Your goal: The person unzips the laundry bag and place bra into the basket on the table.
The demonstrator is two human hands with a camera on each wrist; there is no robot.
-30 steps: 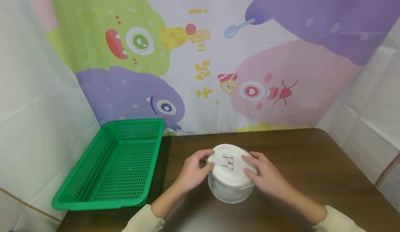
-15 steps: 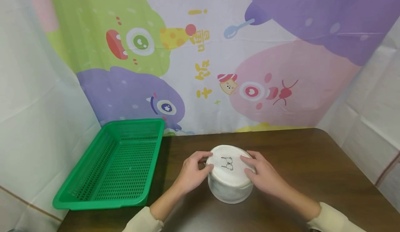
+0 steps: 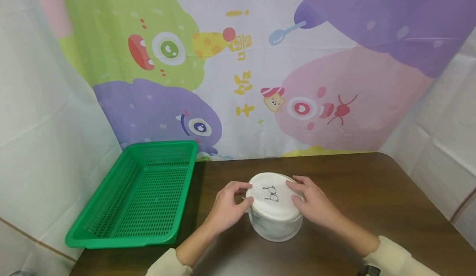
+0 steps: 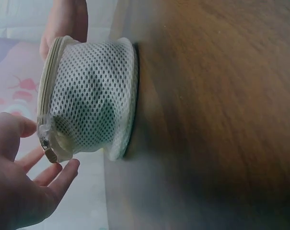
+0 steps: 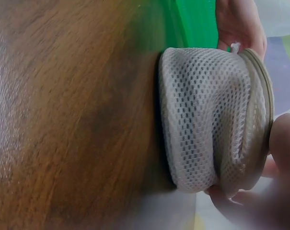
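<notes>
A round white mesh laundry bag (image 3: 277, 227) stands upright on the brown table (image 3: 353, 193), with a bra drawing on its flat lid. Its sides are partly crumpled, most plainly in the right wrist view. My left hand (image 3: 226, 208) holds the lid's left rim between thumb and fingers, beside the zip pull (image 4: 50, 155). On the other side, my right hand (image 3: 316, 203) grips the rim, with fingertips on the lid and other fingers down the side. A zip (image 5: 264, 76) runs round the top edge. What the bag contains cannot be made out through the mesh.
A green plastic basket (image 3: 182, 193) with slotted walls stands left of the bag, close to the left hand's forearm. Behind the table hangs a cartoon-printed cloth (image 3: 238, 135). White sheeting (image 3: 439, 115) covers the sides.
Both hands stay at the bag's rim, with only slight shifts of the fingers. The lid tips a little, and the right forearm has drawn slightly inward, showing a dark wristband. The basket stays put.
</notes>
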